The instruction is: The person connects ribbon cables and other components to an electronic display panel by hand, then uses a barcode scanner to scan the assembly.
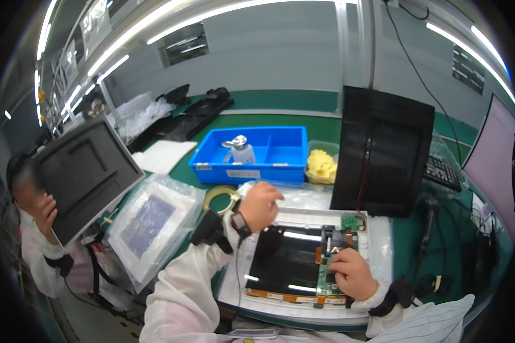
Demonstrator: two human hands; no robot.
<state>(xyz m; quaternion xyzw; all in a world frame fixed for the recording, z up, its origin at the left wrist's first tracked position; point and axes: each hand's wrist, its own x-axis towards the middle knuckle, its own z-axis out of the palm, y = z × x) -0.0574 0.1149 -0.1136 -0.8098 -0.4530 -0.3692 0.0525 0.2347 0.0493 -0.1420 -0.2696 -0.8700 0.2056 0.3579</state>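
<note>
My left hand point(260, 207) is raised over the far left part of a white tray point(234, 284), its fingers curled in; anything between them is too small to make out. In the tray lies a dark display panel point(286, 260) with an orange-brown strip along its near edge. A green circuit board point(328, 277) runs down the panel's right side. Over that board is my right hand point(353, 275), fingers bent together at its upper part; what they pinch, if anything, is hidden. A smaller green board point(353, 222) sits at the tray's far right corner, with a red wire rising from it.
A blue divided bin point(209, 146) holding a pump bottle point(243, 152) stands behind the tray, beside a tub of yellow pieces point(321, 166). A black panel point(380, 154) stands upright at right. Tape point(221, 198) and a bagged panel point(149, 226) lie left; a co-worker holds a frame point(88, 177).
</note>
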